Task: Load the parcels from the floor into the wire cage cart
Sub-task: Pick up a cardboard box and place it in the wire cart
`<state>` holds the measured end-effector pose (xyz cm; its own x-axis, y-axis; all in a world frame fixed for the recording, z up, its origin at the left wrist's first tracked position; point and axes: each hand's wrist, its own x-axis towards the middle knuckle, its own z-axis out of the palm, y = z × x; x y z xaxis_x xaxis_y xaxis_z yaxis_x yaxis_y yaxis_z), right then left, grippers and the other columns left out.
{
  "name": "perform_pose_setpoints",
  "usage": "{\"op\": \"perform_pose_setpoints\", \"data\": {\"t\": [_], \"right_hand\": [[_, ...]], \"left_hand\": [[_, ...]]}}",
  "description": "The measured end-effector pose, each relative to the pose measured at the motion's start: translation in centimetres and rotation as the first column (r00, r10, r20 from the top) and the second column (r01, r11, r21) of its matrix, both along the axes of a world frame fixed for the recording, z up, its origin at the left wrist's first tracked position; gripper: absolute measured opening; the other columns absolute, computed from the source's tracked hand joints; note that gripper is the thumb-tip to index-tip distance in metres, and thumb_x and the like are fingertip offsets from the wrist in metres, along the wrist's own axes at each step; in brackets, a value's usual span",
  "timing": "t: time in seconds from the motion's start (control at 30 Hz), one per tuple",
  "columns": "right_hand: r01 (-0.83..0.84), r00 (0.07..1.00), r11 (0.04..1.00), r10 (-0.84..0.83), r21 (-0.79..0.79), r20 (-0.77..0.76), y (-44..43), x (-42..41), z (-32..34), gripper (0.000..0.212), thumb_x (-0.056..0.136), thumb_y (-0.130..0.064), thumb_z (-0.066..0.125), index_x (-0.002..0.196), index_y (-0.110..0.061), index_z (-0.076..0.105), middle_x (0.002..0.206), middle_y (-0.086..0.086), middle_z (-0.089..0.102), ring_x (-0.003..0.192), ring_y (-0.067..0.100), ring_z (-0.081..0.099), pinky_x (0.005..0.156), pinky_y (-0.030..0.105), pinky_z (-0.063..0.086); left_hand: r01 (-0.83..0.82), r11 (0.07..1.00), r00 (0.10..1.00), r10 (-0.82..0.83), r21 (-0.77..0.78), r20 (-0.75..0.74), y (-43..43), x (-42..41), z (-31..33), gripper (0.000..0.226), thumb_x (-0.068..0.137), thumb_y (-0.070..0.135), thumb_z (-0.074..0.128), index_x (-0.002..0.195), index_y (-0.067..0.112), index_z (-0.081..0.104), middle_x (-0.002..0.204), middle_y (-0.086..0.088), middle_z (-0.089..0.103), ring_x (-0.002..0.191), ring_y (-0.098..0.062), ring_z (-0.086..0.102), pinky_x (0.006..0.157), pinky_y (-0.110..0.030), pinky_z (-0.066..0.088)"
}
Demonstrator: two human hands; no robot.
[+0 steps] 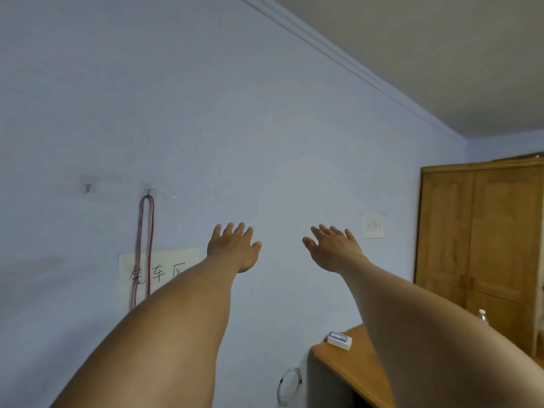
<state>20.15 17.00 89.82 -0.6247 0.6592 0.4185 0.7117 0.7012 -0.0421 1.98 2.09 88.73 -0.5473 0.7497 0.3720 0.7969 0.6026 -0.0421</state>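
Nearest you, both bare forearms rise from the bottom edge, the left from 7 o'clock and the right from 5 o'clock, stretched out forward and upward. At 5 o'clock, under your right forearm, is the corner of a wooden table (347,366) with a small white box (339,340) on it and a bottle (482,316) top just past it. Further out, your left hand (232,248) and right hand (332,250) hang near the centre, apart from each other, backs toward you, touching nothing. The fingers (229,229) of both are straight and loosely spread, thumbs turned inward. Beyond them the wall carries a red cord (145,248) on a hook at 9 o'clock, a paper sign (176,266) behind it, a switch (373,225) at 3 o'clock and a wardrobe (482,231) further along at 3 o'clock. The parcels and the cart are not in view: your head is tipped up at wall and ceiling, so they probably lie below the bottom edge, at 6 o'clock. You cannot judge their weight or stiffness from here, so treat each as possibly heavy: look down, test it with a small tilt, then take it with both palms low on opposite sides or under the bottom corners, not by tape or flaps, which may tear or slip.
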Motion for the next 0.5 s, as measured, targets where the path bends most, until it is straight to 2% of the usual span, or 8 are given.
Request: {"op": "perform_pose_setpoints", "data": {"t": [0.2,0.5], "right_hand": [[-0.008,1.0,0.999,0.007,-0.053,-0.013,7.9,2.8,-1.9,0.065,0.107,-0.055,0.012,0.165,-0.026,0.014,0.172,-0.006,0.01,0.159,0.018,0.006,0.129,0.046,-0.002],[-0.085,0.995,0.986,0.092,-0.14,0.043,16.5,-2.7,-8.6,0.065,0.107,-0.055,0.013,0.165,-0.026,0.013,0.172,-0.006,0.01,0.159,0.018,0.005,0.128,0.045,-0.002]], "left_hand": [[-0.014,0.999,0.999,0.015,-0.038,0.028,7.5,2.3,-0.9,0.065,0.108,0.053,0.007,0.165,0.024,0.001,0.172,0.002,-0.006,0.159,-0.022,-0.008,0.127,-0.048,-0.007],[-0.056,0.993,0.997,0.062,-0.108,0.053,15.8,-1.9,-6.0,0.065,0.107,0.053,0.007,0.165,0.024,0.002,0.173,0.002,-0.005,0.159,-0.022,-0.007,0.127,-0.048,-0.007]]}}
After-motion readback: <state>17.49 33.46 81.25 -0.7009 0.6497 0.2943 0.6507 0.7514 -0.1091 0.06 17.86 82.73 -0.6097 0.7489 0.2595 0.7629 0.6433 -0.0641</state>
